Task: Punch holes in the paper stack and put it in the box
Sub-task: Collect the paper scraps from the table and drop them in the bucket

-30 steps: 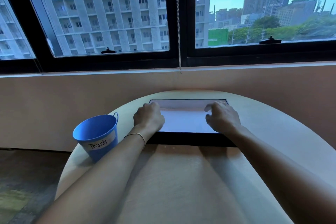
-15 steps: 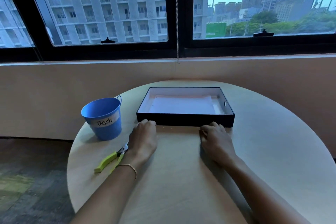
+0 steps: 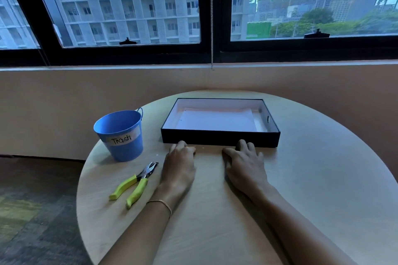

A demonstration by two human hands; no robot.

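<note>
A shallow black box (image 3: 219,138) with a white inside stands at the far middle of the round table. A white paper stack (image 3: 215,119) lies flat inside it, with small holes near its left edge. My left hand (image 3: 179,162) and my right hand (image 3: 244,162) rest palm-down on the table just in front of the box's near wall, fingertips at or close to it, holding nothing. A hole punch with yellow-green handles (image 3: 134,183) lies on the table left of my left hand.
A blue bucket labelled "Trash" (image 3: 120,135) stands left of the box. The round wooden table (image 3: 312,189) ends close to a beige wall under a window. Carpeted floor lies to the left. A few tiny paper bits lie near the box's front.
Both hands came out of the box, where they lay on the paper, and drew back to the table in front of it. The view pulled back and the hole punch came into sight.
</note>
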